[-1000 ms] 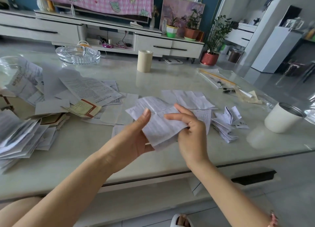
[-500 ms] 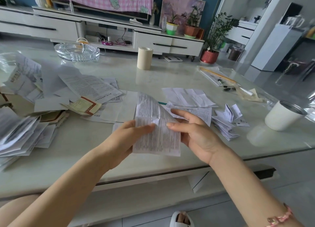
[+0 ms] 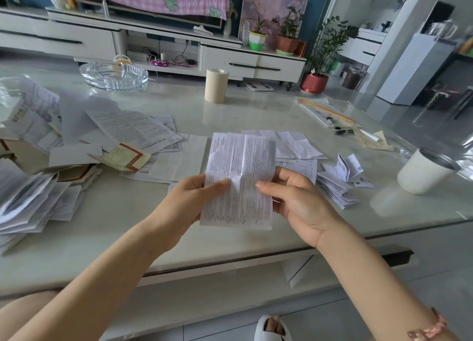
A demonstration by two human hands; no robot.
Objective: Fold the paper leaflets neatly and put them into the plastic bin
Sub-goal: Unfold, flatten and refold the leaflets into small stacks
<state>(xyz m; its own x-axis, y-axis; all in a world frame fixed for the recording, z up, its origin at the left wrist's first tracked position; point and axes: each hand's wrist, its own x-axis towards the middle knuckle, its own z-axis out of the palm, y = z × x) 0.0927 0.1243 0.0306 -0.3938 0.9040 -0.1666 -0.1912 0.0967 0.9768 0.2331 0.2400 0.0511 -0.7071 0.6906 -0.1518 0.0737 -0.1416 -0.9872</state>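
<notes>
Leaflet [image 3: 239, 179] pinched upright by both hands, left hand [image 3: 189, 202] and right hand [image 3: 294, 200], above counter [image 3: 256, 110]; likely aligned on old creases.

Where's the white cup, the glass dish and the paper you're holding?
white cup [image 3: 419, 173]: head view, on its side wall.
glass dish [image 3: 114, 79]: head view, on its front rim.
held leaflet [image 3: 240, 156]: head view, on its printed upper half.
</notes>
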